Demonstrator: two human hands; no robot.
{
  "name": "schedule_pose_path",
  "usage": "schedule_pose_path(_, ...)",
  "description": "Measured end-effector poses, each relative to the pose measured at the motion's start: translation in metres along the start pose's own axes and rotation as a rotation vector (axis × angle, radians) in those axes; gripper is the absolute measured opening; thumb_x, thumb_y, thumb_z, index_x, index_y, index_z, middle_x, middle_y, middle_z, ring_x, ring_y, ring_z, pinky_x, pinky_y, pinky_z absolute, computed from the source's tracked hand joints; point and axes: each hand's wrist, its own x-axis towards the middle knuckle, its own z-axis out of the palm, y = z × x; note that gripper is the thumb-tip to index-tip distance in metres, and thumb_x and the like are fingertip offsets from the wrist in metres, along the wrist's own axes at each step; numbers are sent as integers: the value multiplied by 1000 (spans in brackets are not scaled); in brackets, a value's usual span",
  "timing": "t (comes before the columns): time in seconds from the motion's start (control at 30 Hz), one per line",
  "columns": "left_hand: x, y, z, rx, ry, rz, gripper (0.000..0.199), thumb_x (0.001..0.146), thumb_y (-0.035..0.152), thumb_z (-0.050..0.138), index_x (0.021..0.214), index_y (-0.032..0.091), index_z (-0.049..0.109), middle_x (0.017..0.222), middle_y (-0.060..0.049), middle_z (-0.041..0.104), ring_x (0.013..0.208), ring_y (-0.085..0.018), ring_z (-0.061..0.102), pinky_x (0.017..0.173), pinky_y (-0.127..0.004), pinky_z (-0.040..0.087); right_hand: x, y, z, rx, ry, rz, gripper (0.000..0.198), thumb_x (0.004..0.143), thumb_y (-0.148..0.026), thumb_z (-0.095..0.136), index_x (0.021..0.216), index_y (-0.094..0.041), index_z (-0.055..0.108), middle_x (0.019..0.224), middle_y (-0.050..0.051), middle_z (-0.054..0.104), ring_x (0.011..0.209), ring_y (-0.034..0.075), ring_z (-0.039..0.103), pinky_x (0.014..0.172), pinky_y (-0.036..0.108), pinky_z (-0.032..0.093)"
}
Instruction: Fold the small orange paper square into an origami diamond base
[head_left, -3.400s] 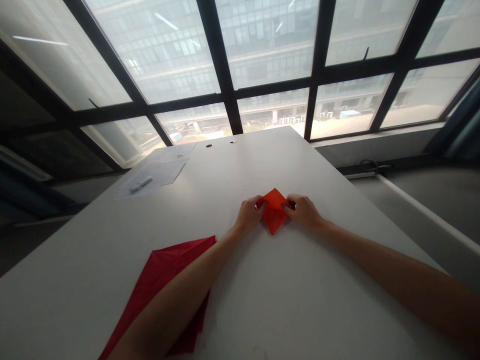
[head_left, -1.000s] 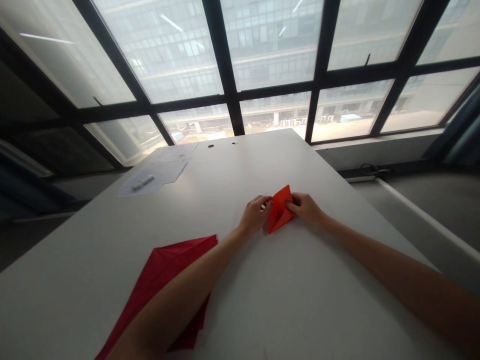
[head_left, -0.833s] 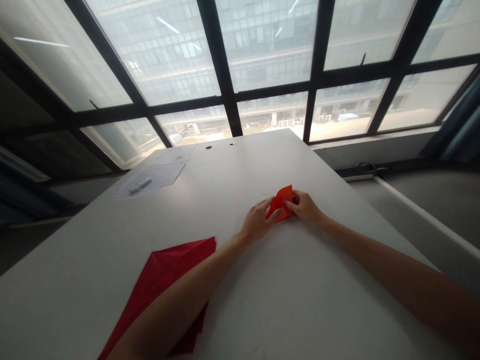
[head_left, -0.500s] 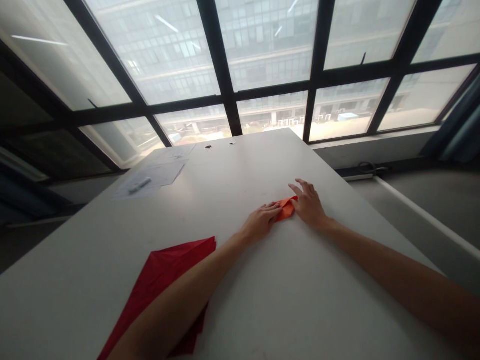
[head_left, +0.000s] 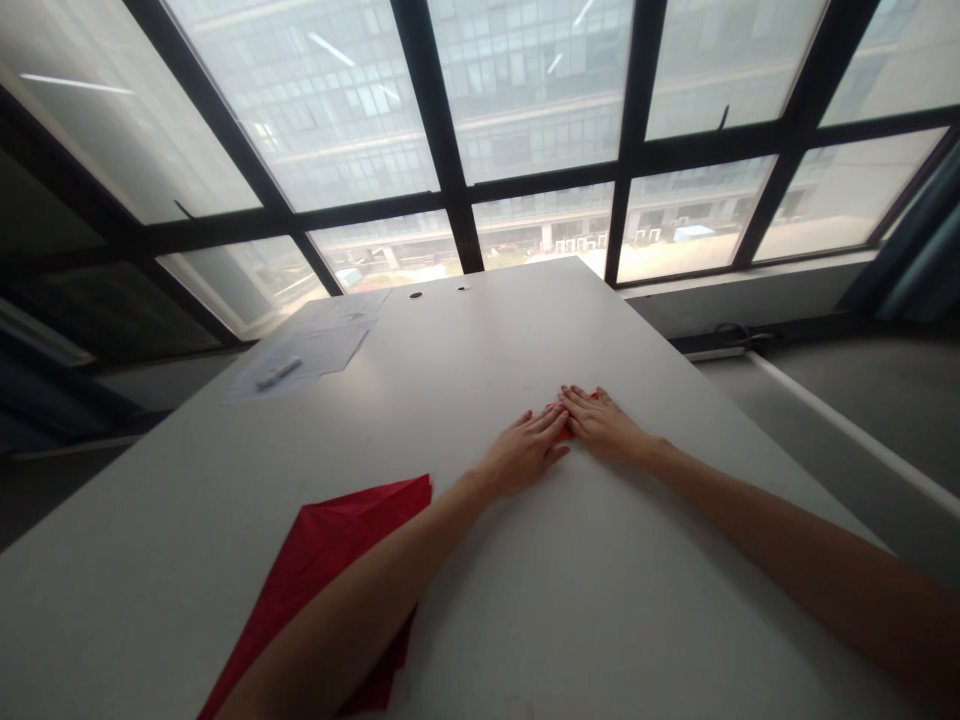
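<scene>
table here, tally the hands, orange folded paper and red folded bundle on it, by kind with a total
Hands: 2 (left hand, right hand)
Orange folded paper: 1, mostly covered
Red folded bundle: 1
Total: 4

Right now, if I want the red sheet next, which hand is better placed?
Probably the left hand: it is nearer the red sheet, and its forearm passes over it. The right hand is farther off. Both hands lie on the orange paper, so neither is free.
</scene>
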Motion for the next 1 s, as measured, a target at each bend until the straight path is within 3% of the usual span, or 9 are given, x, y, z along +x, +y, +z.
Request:
schedule_pose_path(0.13, -2, -2, -3, 57, -139, -8, 65, 100, 54, 28, 155, 20, 20, 161, -11, 18, 151, -23, 14, 122, -44, 15, -1, 6, -3, -17, -23, 103, 59, 100, -38, 22, 153, -13, 31, 160, 13, 24, 149, 29, 18, 118, 62, 6)
schedule_pose_path(0.27, -3, -6, -7, 87, -231, -14, 74, 98, 61, 22, 156, 17, 11, 162, -11, 11, 152, -22, 6, 122, -41, 9, -1, 19, -5, -32, -19, 289, 60, 100, -38, 22, 152, -10, 31, 160, 15, 25, 149, 29, 20, 117, 62, 5)
schedule_pose_path(0.4, -3, -7, -7, 102, -241, -5, 75, 98, 62, 20, 157, 18, 8, 163, -10, 8, 152, -21, 4, 122, -40, 7, 3, 24, -10, -10, 214, 471, 57, 99, -28, 22, 150, -5, 33, 157, 19, 31, 147, 29, 25, 118, 59, 14)
schedule_pose_path(0.5, -3, -7, -5, 96, -222, -2, 74, 97, 62, 22, 157, 19, 9, 163, -10, 10, 152, -22, 5, 122, -40, 7, 6, 18, -14, 75, 341, 346, 56, 98, -24, 23, 151, -6, 33, 158, 15, 32, 148, 23, 24, 120, 48, 19)
schedule_pose_path(0.63, -2, -5, -3, 39, -145, -3, 65, 100, 55, 27, 156, 23, 18, 161, -7, 20, 151, -20, 14, 122, -40, 13, 4, 8, -12, 133, 108, 0, 53, 100, -30, 27, 150, -16, 38, 157, 10, 35, 147, 22, 27, 119, 47, 21)
schedule_pose_path(0.7, -1, -8, -3, 13, -43, -57, 54, 101, 48, 28, 151, 26, 34, 157, -4, 33, 148, -20, 25, 121, -40, 18, 2, 7, -8, 118, 24, -17, 52, 100, -32, 29, 149, -17, 40, 156, 10, 36, 147, 24, 28, 118, 51, 22)
schedule_pose_path(0.83, 2, -20, -5, 1, 217, -292, 38, 99, 35, 39, 119, 24, 69, 131, -6, 64, 124, -23, 56, 109, -37, 39, 2, 6, -4, 102, 22, 16, 52, 100, -32, 32, 149, -16, 40, 156, 11, 36, 146, 25, 29, 118, 50, 22)
schedule_pose_path(0.93, 3, -24, -6, 5, 335, -379, 31, 95, 36, 48, 112, 24, 73, 111, -7, 70, 104, -22, 63, 96, -34, 46, 2, 3, -6, 113, 28, 19, 52, 99, -32, 34, 148, -16, 41, 156, 11, 36, 146, 25, 30, 118, 51, 22)
schedule_pose_path(1.0, 3, -23, -6, 21, 346, -390, 29, 93, 39, 54, 109, 27, 74, 102, -6, 70, 97, -22, 62, 92, -35, 47, 2, 0, -8, 119, 30, 22, 52, 99, -32, 35, 148, -15, 42, 156, 12, 36, 146, 26, 30, 117, 51, 22)
